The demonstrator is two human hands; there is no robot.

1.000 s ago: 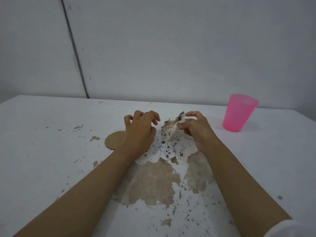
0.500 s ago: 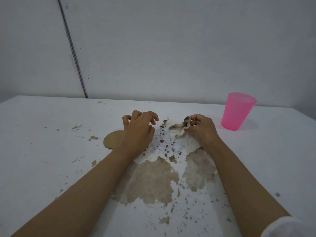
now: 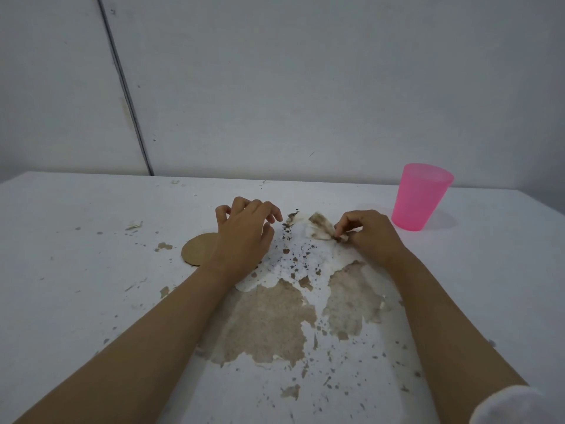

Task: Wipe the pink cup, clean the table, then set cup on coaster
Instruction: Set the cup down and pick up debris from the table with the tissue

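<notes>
White table (image 3: 76,270) is mid-clean I'd say: right hand (image 3: 371,237) pinches a grubby tissue (image 3: 319,229), left hand (image 3: 244,237) sits loosely curled and empty partly over the coaster (image 3: 198,249), pink cup (image 3: 420,198) waits right of frame, so next up is sweeping those crumbs (image 3: 293,255).

The right hand (image 3: 371,237) is lowering the soiled tissue (image 3: 319,229) onto the table (image 3: 91,270), seemingly dragging it rightward.

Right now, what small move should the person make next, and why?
Probably drag the tissue, pinched in the right hand, left across the dark crumbs: they litter the table, so cleaning looks unfinished, and the cup stands away from the coaster.
</notes>
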